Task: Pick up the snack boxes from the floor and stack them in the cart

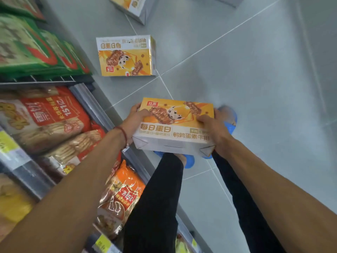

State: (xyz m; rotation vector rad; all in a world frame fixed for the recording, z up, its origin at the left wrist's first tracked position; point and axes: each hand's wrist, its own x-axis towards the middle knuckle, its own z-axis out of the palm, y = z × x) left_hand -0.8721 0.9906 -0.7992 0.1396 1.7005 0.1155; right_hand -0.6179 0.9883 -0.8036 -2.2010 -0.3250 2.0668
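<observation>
A person stands in a shop aisle holding an orange and white cardboard snack box [175,125] flat in front of them, above their feet and clear of the grey tiled floor [255,70]. The left hand [134,123] has its grip clamped on the box's left end, thumb on the printed top and fingers wrapped round the side. The right hand [213,130] has its grip clamped on the right end, thumb likewise on top. A red string bracelet [124,134] circles the left wrist. Below the box show black trousers [158,198] and blue shoes [229,115]. At eleven o'clock from the held box, well apart, a second matching snack box [126,55] lies flat on the floor, picture side up. Farther off, also toward eleven o'clock, a third matching box [131,6] lies on the floor, cut off by the top edge. At nine o'clock, grey metal shop shelves [91,99] carry red and orange bags of crackers [54,115], with green packets [27,46] on the shelf above
</observation>
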